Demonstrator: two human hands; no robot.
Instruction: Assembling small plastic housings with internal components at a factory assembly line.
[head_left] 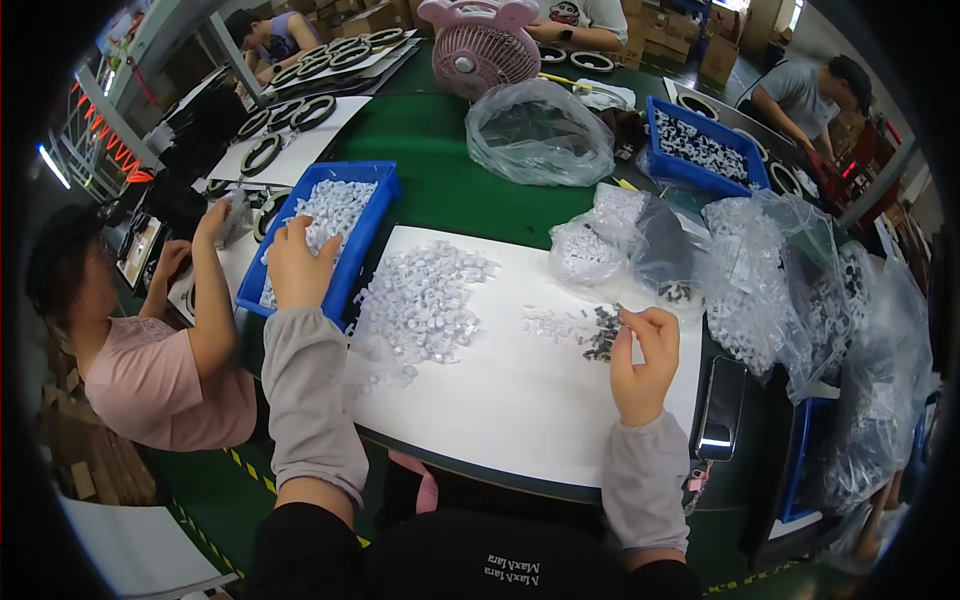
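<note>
My left hand (300, 265) is over the near part of a blue bin (381, 215) filled with small white plastic parts (335, 207). Its fingers bend downward, with the thumb apart from them. On a white board (520, 420), my right hand (645, 365) bends thumb and forefinger toward each other at a small cluster of dark parts (602, 335). Whatever is between those fingertips is too small to make out. Left of the cluster lie scattered translucent pieces (555, 325). A broad heap of small white parts (425, 300) covers the board's left side.
Clear bags of parts (745, 270) crowd the right, near a phone (720, 410). Behind the board are an open plastic bag (540, 135), a pink fan (480, 50) and another blue bin (700, 180). A co-worker in pink (170, 385) sits close on the left; others work farther back.
</note>
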